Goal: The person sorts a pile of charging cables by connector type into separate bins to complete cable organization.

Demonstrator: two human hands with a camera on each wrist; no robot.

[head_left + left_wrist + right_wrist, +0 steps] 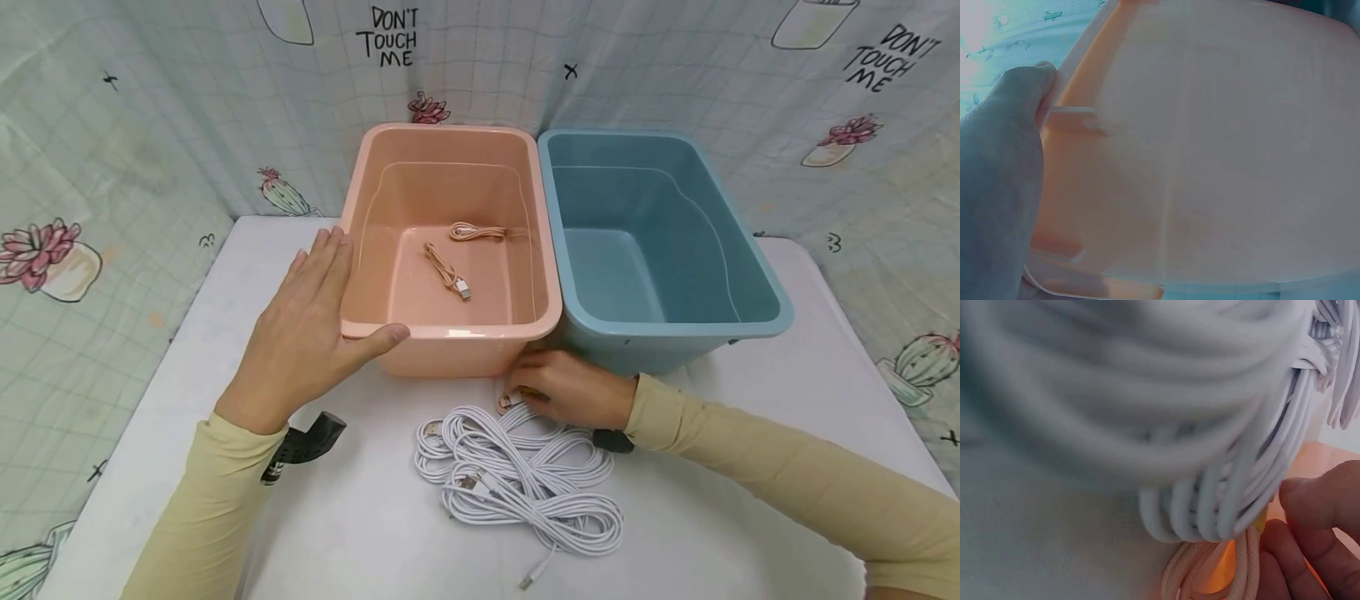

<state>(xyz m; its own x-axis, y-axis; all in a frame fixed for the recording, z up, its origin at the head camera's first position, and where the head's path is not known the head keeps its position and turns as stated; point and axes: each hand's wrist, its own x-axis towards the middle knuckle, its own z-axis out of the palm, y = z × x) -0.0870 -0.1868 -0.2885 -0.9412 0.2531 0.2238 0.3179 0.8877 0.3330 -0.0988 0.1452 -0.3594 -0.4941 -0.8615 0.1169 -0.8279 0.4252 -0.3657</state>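
Right fingers [1286, 553], apparently pinching tan cable [1247, 565], part-hidden

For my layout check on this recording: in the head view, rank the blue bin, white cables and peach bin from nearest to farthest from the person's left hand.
1. Peach bin: the left hand touches its near left corner.
2. White cables: right of the hand, in front of the bins.
3. Blue bin: farthest right, beyond the peach bin.

On my feed, a white table [360, 525] carries a peach bin [450, 356] beside a blue bin [637, 348], with coiled white cables [517, 483] heaped in front.
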